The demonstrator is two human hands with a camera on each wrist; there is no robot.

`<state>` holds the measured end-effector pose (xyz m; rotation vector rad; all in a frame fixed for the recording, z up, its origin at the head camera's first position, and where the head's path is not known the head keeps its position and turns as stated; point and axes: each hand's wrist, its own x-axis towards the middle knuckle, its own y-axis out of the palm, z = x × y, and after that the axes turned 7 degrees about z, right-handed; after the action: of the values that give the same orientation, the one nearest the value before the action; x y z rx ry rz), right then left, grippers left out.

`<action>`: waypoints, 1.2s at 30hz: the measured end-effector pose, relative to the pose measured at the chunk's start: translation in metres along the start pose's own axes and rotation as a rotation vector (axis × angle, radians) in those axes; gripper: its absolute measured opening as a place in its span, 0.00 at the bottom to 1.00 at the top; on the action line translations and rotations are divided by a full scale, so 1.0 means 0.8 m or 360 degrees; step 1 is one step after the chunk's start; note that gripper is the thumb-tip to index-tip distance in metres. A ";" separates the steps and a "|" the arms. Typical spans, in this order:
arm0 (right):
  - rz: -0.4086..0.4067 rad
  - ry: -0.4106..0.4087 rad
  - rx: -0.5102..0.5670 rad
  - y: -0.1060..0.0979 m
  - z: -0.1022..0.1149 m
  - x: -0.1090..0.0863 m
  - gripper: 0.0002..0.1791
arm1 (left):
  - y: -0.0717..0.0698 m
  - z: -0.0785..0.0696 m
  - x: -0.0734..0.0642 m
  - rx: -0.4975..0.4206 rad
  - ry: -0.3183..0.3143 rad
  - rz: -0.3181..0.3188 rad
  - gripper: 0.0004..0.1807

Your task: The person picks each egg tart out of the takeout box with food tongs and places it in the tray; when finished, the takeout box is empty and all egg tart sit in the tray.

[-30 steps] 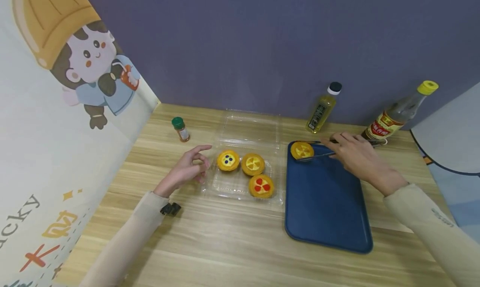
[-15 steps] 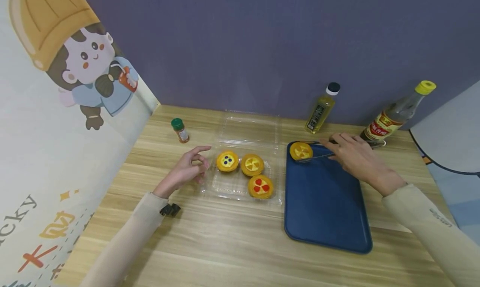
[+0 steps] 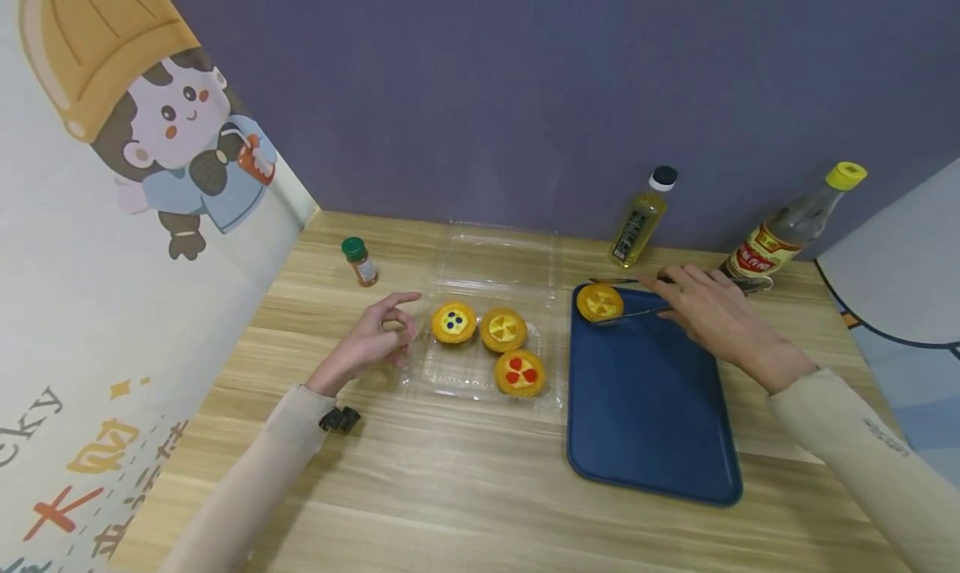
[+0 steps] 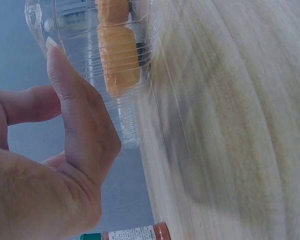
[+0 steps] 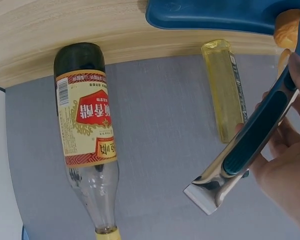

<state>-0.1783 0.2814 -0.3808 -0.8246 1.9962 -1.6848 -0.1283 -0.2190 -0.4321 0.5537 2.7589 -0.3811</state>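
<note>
My right hand (image 3: 701, 306) grips metal tongs (image 3: 633, 316) with teal handle panels, plain in the right wrist view. Their arms stand apart on either side of a yellow egg tart (image 3: 600, 303) at the far left corner of the blue tray (image 3: 652, 415). My left hand (image 3: 378, 331), fingers loosely bent and holding nothing, hovers beside the clear plastic box (image 3: 457, 379). In the left wrist view a fingertip overlaps the box wall. Three tarts sit in the box: a blue-dotted tart (image 3: 453, 322), a plain yellow tart (image 3: 503, 331) and a red-topped tart (image 3: 520, 373).
The box's clear lid (image 3: 498, 256) lies folded back toward the purple wall. A green-capped spice jar (image 3: 360, 262) stands at the back left. Behind the tray are an oil bottle (image 3: 641, 223) and a yellow-capped vinegar bottle (image 3: 783, 227).
The tongs' arms have spread slightly away from the tart on the tray, which stays in its corner. My left hand keeps its place beside the box.
</note>
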 end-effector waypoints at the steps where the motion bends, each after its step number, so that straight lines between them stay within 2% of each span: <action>1: -0.0010 -0.0001 -0.0002 -0.001 0.000 0.000 0.37 | 0.000 0.000 0.000 0.0000 0.0001 0.0001 0.39; 10: -0.0103 -0.0062 -0.0018 -0.013 0.008 -0.002 0.40 | 0.000 -0.003 -0.002 0.0002 0.0002 0.0002 0.39; 19: -0.0142 -0.0102 -0.0009 -0.038 0.029 0.007 0.40 | 0.000 -0.004 -0.002 0.0019 0.0005 -0.0006 0.39; 26: -0.0034 -0.0106 0.0036 -0.050 0.057 0.030 0.44 | 0.000 -0.004 -0.002 0.0005 -0.0009 -0.0022 0.39; 36: -0.0056 -0.0261 0.0132 -0.047 0.097 0.074 0.43 | 0.000 -0.004 -0.002 0.0018 -0.0009 -0.0015 0.38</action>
<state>-0.1657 0.1809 -0.3549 -0.9410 1.8004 -1.6504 -0.1278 -0.2180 -0.4286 0.5417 2.7566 -0.4003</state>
